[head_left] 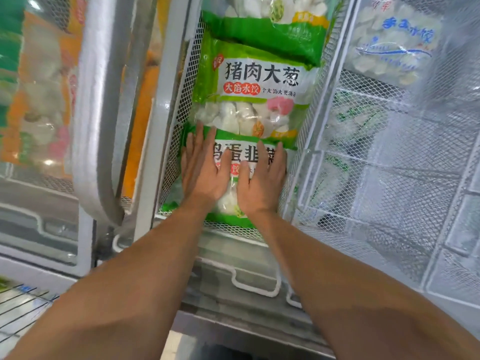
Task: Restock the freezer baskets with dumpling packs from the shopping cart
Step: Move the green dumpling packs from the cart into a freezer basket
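Bright even light, blurred warped edges

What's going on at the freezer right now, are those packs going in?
A person is restocking an open freezer. Both hands, the left hand and the right hand, lie flat with straight fingers on the nearest green dumpling pack, pressing it into the white mesh basket. Two more green packs lie farther back in the same basket, the middle pack overlapping the near one. The neighbouring basket on the right looks mostly unfilled, with a blue-printed pack at its far end.
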